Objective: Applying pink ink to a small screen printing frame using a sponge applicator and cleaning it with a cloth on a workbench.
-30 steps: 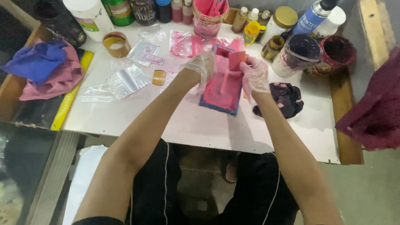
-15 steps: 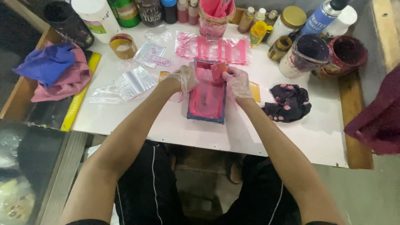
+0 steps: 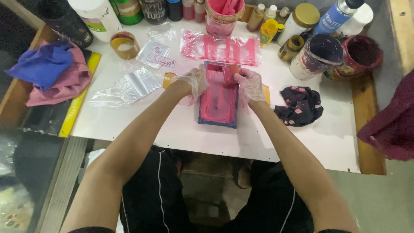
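A small blue-edged frame (image 3: 217, 103) smeared with pink paint lies flat on the white table (image 3: 172, 129), straight in front of me. Both my hands wear thin clear gloves. My left hand (image 3: 194, 81) grips the frame's far left edge. My right hand (image 3: 250, 84) is at the far right corner, its fingers closed on a small red scraper (image 3: 230, 73) that rests on the painted surface at the frame's far end.
Behind the frame lies a clear plastic sheet with pink stripes (image 3: 220, 47). Paint jars (image 3: 317, 56) and bottles line the back edge. A dark stained rag (image 3: 299, 105) sits at the right; plastic bags (image 3: 129, 86), a tape roll (image 3: 124, 44), cloths (image 3: 47, 71) and a yellow ruler (image 3: 79, 97) at the left.
The frame, held tilted up a second ago, has come down flat onto the table. My hands have shifted to its far end, with the scraper now on the paint.
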